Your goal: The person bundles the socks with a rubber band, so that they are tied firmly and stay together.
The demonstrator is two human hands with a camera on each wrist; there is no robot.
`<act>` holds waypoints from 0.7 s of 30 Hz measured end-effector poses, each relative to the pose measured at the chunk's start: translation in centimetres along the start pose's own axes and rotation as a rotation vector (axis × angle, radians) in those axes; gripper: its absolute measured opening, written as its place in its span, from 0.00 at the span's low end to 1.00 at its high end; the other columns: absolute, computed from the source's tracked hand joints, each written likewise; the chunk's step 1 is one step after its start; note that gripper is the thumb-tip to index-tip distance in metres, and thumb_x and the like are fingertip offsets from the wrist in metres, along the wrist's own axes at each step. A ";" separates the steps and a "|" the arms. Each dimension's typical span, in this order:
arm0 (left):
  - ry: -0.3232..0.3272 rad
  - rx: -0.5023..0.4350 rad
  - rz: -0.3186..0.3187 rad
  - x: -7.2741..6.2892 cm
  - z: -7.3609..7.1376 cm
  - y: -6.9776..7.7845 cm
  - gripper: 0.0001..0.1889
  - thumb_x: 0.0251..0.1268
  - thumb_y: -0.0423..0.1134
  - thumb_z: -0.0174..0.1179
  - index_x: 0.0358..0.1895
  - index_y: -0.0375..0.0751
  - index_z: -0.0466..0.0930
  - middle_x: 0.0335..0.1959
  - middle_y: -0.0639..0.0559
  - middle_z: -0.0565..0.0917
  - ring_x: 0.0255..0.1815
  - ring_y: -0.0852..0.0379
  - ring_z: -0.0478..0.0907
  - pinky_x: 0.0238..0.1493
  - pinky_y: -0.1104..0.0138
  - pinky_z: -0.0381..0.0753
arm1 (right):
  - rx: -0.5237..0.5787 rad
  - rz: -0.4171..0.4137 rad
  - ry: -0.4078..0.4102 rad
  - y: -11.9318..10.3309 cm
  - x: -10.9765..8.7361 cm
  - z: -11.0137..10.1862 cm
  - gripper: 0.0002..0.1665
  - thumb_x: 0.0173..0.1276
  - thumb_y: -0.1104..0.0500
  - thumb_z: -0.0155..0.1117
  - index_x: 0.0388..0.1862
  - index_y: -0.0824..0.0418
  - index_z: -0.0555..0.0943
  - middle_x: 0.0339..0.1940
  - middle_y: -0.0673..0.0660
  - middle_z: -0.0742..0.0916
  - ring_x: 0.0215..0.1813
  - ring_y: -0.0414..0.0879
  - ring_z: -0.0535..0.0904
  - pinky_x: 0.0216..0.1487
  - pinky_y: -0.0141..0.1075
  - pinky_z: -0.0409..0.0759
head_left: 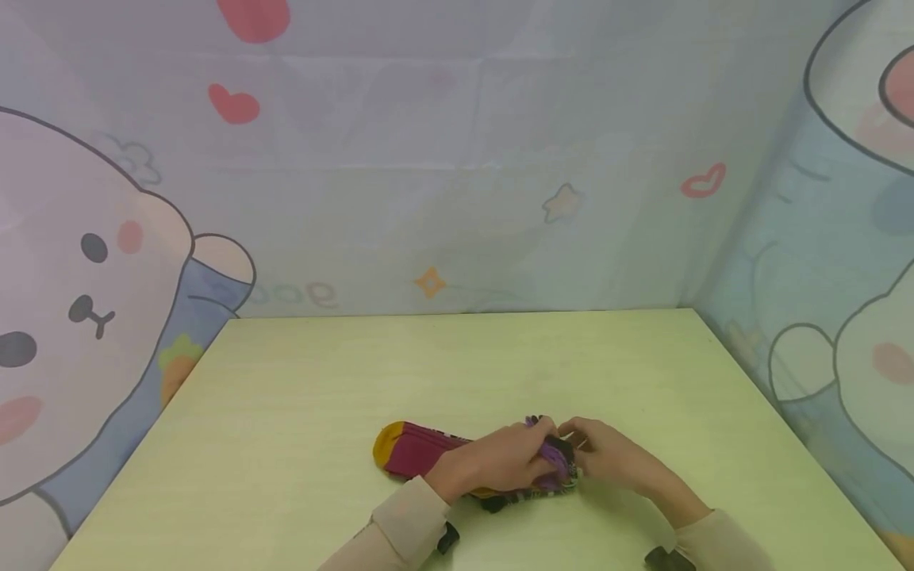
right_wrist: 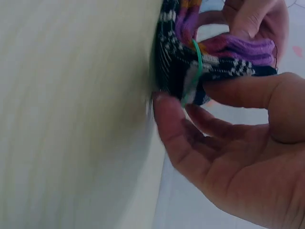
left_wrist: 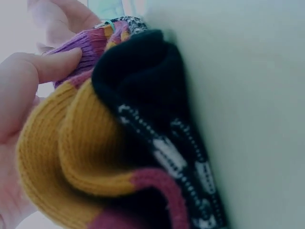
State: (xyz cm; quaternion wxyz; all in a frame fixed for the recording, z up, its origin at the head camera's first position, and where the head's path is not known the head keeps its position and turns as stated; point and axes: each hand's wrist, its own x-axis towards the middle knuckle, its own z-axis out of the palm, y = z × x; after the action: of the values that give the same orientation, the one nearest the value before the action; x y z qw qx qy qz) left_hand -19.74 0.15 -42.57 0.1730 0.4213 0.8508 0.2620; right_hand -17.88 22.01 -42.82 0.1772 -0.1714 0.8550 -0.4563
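Observation:
In the head view, maroon socks (head_left: 421,452) with mustard toes lie across the table, partly under my left hand (head_left: 500,460). That hand grips their purple ribbed cuffs (left_wrist: 86,52), its thumb pressed over the ribbing. Alongside lie black socks (left_wrist: 143,71) with a white pattern, next to folded mustard heels (left_wrist: 90,143). A thin green band (right_wrist: 197,69) loops round the bunched cuffs. My right hand (head_left: 614,456) is at the cuff end. Its thumb and fingers pinch the black patterned cuff (right_wrist: 238,69) beside the band.
The pale yellow table (head_left: 321,373) stretches out around the socks. A printed cloth backdrop (head_left: 443,159) with hearts and cartoon animals rises behind it and along both sides. Dark wrist straps (head_left: 667,559) show near the light sleeves (head_left: 410,519).

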 end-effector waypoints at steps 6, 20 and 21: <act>-0.049 -0.130 -0.055 -0.4 -0.2 0.1 0.25 0.75 0.51 0.55 0.64 0.42 0.62 0.29 0.56 0.75 0.23 0.64 0.70 0.27 0.72 0.71 | 0.011 0.047 0.027 0.0 0.0 0.4 0.22 0.70 0.71 0.53 0.62 0.75 0.70 0.38 0.60 0.82 0.30 0.50 0.82 0.36 0.46 0.81; 0.059 -0.090 -0.034 0.3 0.3 0.7 0.18 0.83 0.53 0.39 0.38 0.47 0.71 0.22 0.57 0.71 0.18 0.63 0.63 0.25 0.73 0.66 | 0.031 -0.058 -0.118 -0.1 0.1 0.2 0.10 0.72 0.69 0.49 0.37 0.62 0.78 0.33 0.55 0.82 0.27 0.46 0.79 0.29 0.38 0.79; 0.057 -0.082 -0.025 0.3 0.3 0.7 0.16 0.83 0.51 0.41 0.39 0.47 0.72 0.23 0.58 0.72 0.18 0.64 0.64 0.25 0.74 0.67 | 0.023 -0.064 -0.136 -0.1 0.1 0.0 0.11 0.73 0.69 0.49 0.36 0.62 0.79 0.29 0.55 0.82 0.24 0.45 0.77 0.26 0.37 0.76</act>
State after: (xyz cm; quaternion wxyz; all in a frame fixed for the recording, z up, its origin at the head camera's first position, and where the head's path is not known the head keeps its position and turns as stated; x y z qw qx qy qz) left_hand -19.31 0.81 -42.45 0.1690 0.3957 0.8491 0.3064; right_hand -17.93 21.95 -42.75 0.2220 -0.2272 0.8298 -0.4588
